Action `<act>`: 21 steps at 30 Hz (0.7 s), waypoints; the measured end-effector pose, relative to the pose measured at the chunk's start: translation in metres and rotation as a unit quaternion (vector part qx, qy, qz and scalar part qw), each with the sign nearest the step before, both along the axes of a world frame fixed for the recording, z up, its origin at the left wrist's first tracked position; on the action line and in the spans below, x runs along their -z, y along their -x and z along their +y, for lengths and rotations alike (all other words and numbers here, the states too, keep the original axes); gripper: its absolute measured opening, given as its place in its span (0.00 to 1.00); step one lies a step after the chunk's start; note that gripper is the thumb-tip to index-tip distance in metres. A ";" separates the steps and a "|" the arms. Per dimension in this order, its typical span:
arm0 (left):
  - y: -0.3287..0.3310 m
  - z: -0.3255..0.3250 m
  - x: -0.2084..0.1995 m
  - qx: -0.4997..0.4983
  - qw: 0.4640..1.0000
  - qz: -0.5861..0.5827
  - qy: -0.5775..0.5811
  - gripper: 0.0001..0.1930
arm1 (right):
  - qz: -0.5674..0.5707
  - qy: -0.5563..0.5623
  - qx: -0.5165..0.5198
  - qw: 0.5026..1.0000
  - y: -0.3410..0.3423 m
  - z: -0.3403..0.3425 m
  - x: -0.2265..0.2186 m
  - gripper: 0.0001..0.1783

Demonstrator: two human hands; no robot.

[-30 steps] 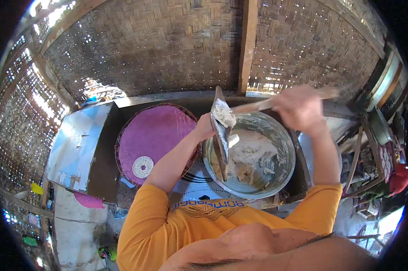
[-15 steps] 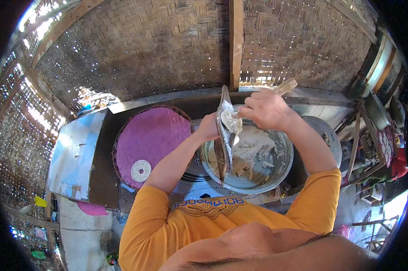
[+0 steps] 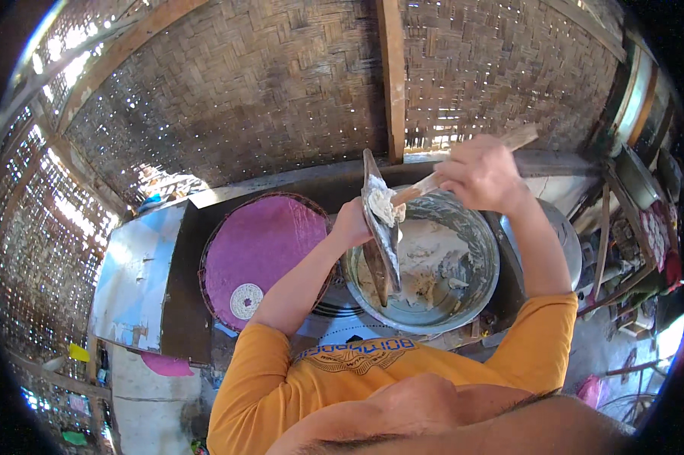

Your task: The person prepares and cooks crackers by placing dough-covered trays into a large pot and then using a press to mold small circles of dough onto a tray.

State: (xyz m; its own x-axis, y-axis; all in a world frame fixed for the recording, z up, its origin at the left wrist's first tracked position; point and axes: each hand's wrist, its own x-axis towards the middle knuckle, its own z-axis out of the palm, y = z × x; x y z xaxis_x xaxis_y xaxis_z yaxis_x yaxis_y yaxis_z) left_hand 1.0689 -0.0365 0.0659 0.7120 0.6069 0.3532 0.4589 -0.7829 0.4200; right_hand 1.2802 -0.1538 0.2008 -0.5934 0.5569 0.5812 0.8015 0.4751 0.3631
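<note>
My left hand (image 3: 348,222) is closed round a long, narrow wooden tool (image 3: 393,265), made of two tapering pieces and held upright over the basin. White sticky dough (image 3: 383,207) is heaped on the tool's upper part. My right hand (image 3: 482,174) grips a flat wooden stick (image 3: 427,183), whose lower end touches the dough. Below both hands a wide metal basin (image 3: 496,265) holds more pale dough and residue along its wall. To the left lies a round tray with a purple surface (image 3: 262,235), bearing one white lacy disc (image 3: 246,301) near its front.
A blue-and-white panelled box (image 3: 133,265) stands at the far left. Behind the counter rises a woven bamboo wall (image 3: 296,83) with a wooden post (image 3: 392,83). A round metal lid or pan (image 3: 561,227) sits right of the basin, beneath my right forearm.
My right hand has moved to the right, away from the wooden tool, and more of the stick now shows between hand and dough. My left hand keeps its hold.
</note>
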 end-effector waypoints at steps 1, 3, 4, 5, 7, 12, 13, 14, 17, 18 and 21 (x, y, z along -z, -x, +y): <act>-0.002 -0.002 -0.002 -0.016 0.999 0.024 0.023 0.20 | 0.004 0.000 0.002 1.000 0.007 0.005 0.006 0.09; -0.006 -0.004 0.002 -0.017 0.998 0.067 0.012 0.20 | -0.037 0.040 -0.008 0.998 0.021 0.013 0.020 0.09; -0.008 -0.004 0.003 -0.022 0.995 0.101 -0.004 0.20 | -0.037 0.037 -0.006 0.999 0.023 0.017 0.025 0.09; -0.008 -0.004 0.004 -0.021 0.995 0.101 -0.007 0.20 | -0.047 0.041 -0.029 0.998 0.026 0.021 0.030 0.10; -0.003 -0.001 0.004 -0.017 0.998 0.057 0.028 0.21 | -0.059 0.042 -0.052 0.996 0.023 0.021 0.028 0.10; 0.029 0.033 0.016 0.016 0.999 -0.045 0.004 0.17 | 0.171 -0.073 0.004 0.983 -0.007 0.000 0.014 0.11; 0.026 0.041 0.025 0.018 0.999 -0.051 0.003 0.17 | 0.198 -0.085 0.043 0.976 -0.010 -0.001 0.019 0.12; 0.022 0.041 0.026 0.078 0.973 -0.168 0.135 0.16 | 0.193 -0.086 0.043 0.977 -0.012 0.002 0.030 0.12; 0.024 0.032 0.014 0.167 0.824 -0.347 0.416 0.17 | 0.232 -0.079 0.051 0.968 -0.013 0.009 0.060 0.12; 0.028 0.041 0.020 0.186 0.768 -0.387 0.474 0.16 | 0.273 -0.028 0.034 0.961 -0.011 0.005 0.063 0.12; 0.029 0.040 0.019 0.155 0.811 -0.375 0.421 0.16 | 0.313 0.029 0.000 0.949 -0.007 0.000 0.053 0.13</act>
